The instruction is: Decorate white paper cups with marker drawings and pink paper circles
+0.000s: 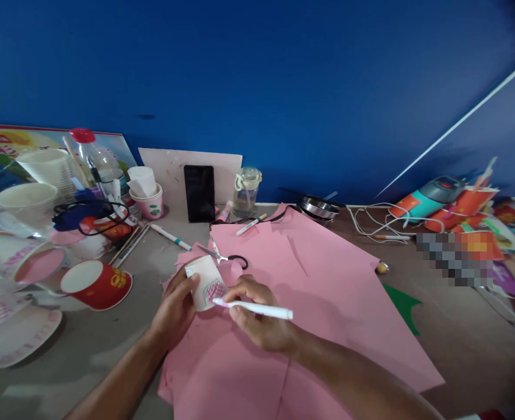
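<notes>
My left hand (174,306) is closed around a small white paper cup (202,279), tilted over the pink paper (322,291). Pink crosshatch lines with a teal edge mark the cup's side. In my right hand (259,318) is a white marker (268,310), pinched between fingers and thumb, its pink tip at the drawn patch. Just behind the cup lie scissors (224,256) with black handles. A second marker (251,224) rests on the paper further back.
On the left are a red paper cup (97,284), stacked white cups (49,169) and decorated cups. A phone (199,193) and glass jar (245,192) stand at the back. White cables (371,219) and a teal bottle (430,199) are at right.
</notes>
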The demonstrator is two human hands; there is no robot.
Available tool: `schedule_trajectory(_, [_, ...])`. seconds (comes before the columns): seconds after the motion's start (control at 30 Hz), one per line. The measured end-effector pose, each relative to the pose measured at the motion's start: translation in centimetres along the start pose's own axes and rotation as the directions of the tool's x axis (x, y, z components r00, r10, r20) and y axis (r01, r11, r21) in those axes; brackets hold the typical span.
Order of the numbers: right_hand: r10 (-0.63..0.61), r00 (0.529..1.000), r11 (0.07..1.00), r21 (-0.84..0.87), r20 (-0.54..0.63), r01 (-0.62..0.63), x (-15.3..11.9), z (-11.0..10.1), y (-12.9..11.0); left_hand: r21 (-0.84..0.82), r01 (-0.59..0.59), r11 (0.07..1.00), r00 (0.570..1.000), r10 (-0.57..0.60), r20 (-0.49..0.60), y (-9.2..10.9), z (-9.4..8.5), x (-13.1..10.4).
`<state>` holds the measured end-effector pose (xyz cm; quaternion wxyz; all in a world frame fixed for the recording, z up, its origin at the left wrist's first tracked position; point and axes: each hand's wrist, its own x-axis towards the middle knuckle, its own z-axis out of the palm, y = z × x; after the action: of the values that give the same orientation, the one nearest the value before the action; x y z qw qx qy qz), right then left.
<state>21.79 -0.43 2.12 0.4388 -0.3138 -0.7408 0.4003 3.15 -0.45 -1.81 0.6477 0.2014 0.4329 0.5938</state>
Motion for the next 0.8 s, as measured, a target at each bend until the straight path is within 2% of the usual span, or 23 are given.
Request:
schedule_trajectory(0.13, [-0.050, 0.999, 0.999, -0.018, -0.011, 0.050, 0.0, 0.6, 0.1, 0.045, -0.021, 0.999, 0.998, 0.019, 0.061, 0.1, 0.0, -0.1])
schedule_trajectory(0.4, [-0.036, 0.999, 0.997, -0.071, -0.030, 0.034, 0.0, 0.6, 0.0, 0.010, 0.015, 1.000, 1.000, -0.015, 0.022, 0.1, 0.5, -0.3])
schedule_trajectory(0.6, [-0.009, 1.000, 0.996, -0.088, 0.008, 0.010, 0.0, -0.1, -0.2, 0.033, -0.005, 0.999, 0.999, 0.004, 0.033, 0.0, 0.1, 0.1])
schedule_trajectory(0.8, [0.028, 0.992, 0.998, 0.060, -0.121, -0.021, -0.1, -0.3, 0.1, -0.005, -0.014, 1.000, 1.000, 0.014, 0.010, 0.1, 0.3, 0.0])
